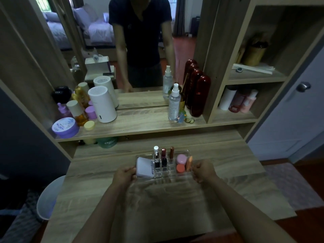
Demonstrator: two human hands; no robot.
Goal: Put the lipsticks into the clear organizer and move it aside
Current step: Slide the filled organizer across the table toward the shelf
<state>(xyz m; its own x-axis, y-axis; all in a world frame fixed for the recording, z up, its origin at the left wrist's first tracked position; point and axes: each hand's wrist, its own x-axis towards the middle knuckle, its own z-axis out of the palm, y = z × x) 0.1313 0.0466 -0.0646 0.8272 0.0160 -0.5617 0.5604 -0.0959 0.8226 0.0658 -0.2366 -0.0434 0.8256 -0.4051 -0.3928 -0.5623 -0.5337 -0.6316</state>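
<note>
Both forearms enter from the bottom edge, cut off above the elbow. The left hand (124, 174) is curled around the left end of the clear organizer (164, 177), and the right hand (203, 171) is curled around its right end; the fingertips are tucked under and hidden. The organizer sits at the middle of the wooden dressing table (175, 204), and whether it is resting or lifted just clear is hard to tell. Its transparent walls are nearly lost against the wood grain. Three lipsticks (164, 157) stand upright in its central slots, a white compact (145, 167) lies tilted in the left compartment, and pink and orange round pots (181, 163) fill the right. Further back, a shelf (140, 123) carries a white cylinder (103, 105) and a spray bottle (174, 102) before the mirror (140, 41).
</note>
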